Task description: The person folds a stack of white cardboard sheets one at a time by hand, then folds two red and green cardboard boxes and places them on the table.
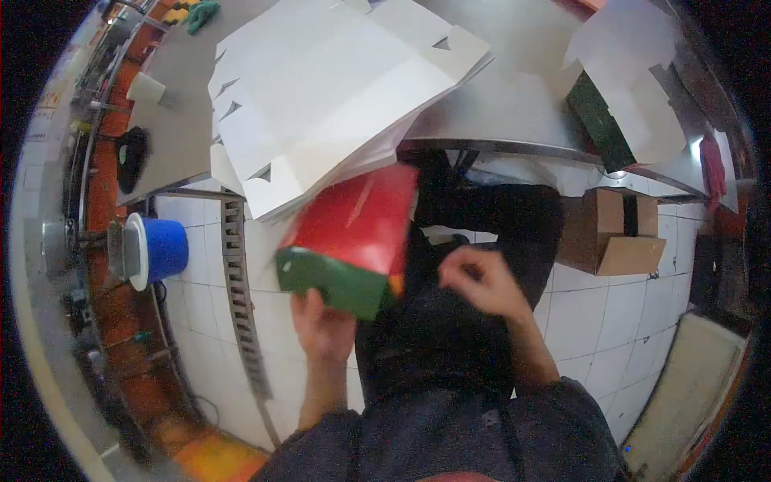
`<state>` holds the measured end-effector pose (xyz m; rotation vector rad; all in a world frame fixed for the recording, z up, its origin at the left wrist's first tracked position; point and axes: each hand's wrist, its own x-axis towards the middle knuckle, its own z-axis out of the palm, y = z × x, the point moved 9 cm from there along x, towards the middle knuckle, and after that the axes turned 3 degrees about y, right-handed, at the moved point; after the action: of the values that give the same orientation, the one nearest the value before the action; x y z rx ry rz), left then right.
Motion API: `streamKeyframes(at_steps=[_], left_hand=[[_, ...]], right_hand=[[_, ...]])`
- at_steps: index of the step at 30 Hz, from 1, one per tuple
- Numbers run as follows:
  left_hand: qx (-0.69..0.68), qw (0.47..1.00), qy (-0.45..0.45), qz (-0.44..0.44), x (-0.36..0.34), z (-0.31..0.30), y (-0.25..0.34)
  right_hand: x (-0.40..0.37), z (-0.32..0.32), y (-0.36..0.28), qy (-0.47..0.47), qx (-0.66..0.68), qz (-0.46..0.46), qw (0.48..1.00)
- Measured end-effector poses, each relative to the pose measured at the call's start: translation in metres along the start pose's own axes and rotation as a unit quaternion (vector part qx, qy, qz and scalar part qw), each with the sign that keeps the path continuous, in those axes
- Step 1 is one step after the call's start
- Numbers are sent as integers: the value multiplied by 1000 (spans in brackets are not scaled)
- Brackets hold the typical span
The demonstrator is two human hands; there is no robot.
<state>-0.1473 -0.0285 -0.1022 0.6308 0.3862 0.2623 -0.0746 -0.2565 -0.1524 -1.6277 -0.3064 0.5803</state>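
Observation:
My left hand point(325, 328) grips the green end of a red and green cardboard box point(353, 221), held tilted over my lap and the floor. The box is slightly blurred. Its far end lies close under the edge of a stack of flat white cardboard blanks point(313, 96) with notched edges, on the metal table. Over my lap, apart from the box, is my right hand point(484, 281), its fingers curled in and nothing visible in them.
On the table's point(514, 88) right side are more white cardboard pieces point(634, 88) with a dark green panel point(598, 120). Below it an open brown carton point(610, 233) stands on the tiled floor. A blue bucket point(167, 251) is at left, near a floor drain grate point(238, 281).

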Motion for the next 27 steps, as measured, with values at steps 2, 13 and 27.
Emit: streamKeyframes(at_steps=[2, 13, 27], left_hand=[[69, 997, 21, 9, 6, 15, -12], [63, 997, -40, -26, 16, 21, -48], [239, 960, 4, 144, 33, 25, -28]], right_hand=[[-8, 44, -20, -90, 189, -16, 978], [-9, 23, -29, 47, 324, -50, 944], [-9, 11, -53, 218, -60, -121, 967]])
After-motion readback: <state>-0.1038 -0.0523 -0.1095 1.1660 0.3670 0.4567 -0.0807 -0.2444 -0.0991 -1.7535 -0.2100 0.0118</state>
